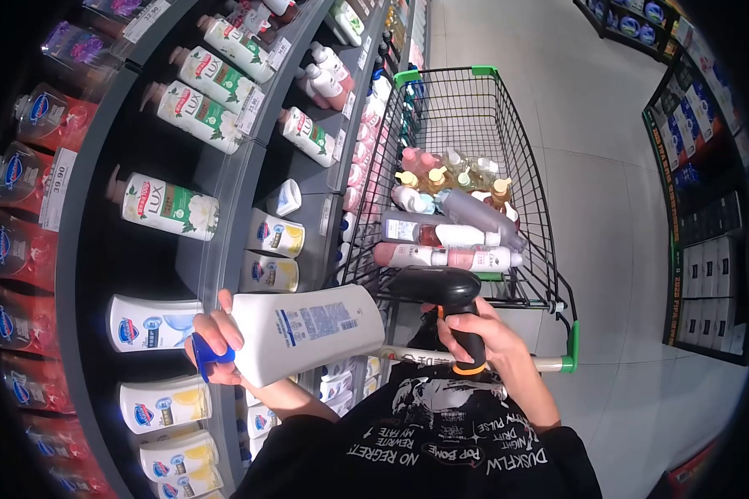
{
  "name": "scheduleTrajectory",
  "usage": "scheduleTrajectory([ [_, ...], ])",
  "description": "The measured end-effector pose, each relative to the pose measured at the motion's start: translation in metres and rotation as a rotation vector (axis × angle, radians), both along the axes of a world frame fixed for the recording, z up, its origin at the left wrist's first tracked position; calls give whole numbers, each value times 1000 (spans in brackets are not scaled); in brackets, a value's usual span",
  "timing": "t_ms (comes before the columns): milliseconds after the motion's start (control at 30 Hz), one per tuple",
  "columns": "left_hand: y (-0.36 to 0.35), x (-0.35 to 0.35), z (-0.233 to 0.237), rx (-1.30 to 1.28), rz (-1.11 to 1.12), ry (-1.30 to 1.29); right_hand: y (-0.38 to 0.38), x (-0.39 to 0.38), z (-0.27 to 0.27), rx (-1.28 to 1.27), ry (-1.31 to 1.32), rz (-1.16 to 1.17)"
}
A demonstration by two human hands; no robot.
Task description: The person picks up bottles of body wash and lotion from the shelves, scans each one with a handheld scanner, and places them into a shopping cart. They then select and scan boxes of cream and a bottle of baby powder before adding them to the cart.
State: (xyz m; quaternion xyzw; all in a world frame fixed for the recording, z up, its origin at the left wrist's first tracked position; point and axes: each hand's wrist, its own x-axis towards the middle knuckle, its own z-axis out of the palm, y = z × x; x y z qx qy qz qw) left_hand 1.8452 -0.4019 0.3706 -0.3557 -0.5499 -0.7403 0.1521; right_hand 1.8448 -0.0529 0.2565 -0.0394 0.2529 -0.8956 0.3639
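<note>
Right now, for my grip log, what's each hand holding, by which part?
Left hand: white bottle, by its blue pump end. Right hand: black scanner, by its handle.

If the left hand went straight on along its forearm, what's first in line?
Probably the white-and-blue shelf bottle, just past the left hand's fingers in the picture; one view leaves the gap between them unclear.

The bottle (308, 333) is white with blue print (316, 323), its pump (212, 356) blue; the scanner (448, 289) is black and orange.
</note>
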Motion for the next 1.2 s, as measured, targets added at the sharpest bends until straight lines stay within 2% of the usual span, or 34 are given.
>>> scheduleTrajectory([
  [133,18,-1,18,59,27,-15,-11,0,3,-94,34,151],
  [200,27,-8,26,-132,32,155,-16,1,9,-210,-30,280],
  [267,34,-9,26,-170,83,138,-17,-1,11,-190,35,266],
  [400,64,-13,22,-333,349,81,-3,-7,-9,-272,-109,42],
  [433,76,-19,24,-397,315,105,5,-9,-19,-297,-131,-21],
  [533,113,-36,32,-784,513,-305,31,-9,-38,-317,-195,-290],
  [600,114,-57,11,-893,240,11,41,-5,-50,-292,-250,-434],
  [633,120,-68,2,-947,166,-23,42,-2,-51,-294,-255,-471],
  [733,130,-102,-37,-1215,38,158,39,0,-50,-283,-266,-451],
  [800,132,-123,-64,-1327,-48,202,38,-1,-47,-262,-274,-439],
  [933,136,-150,-100,-1480,-193,113,40,-1,-46,-235,-271,-464],
  [1000,142,-157,-128,-1553,-316,246,40,-1,-44,-226,-266,-477],
  [1133,161,-157,-195,-1661,-561,346,38,-2,-43,-154,-275,-498],
  [1200,163,-153,-235,-1602,-492,407,37,-2,-43,-145,-280,-482],
])
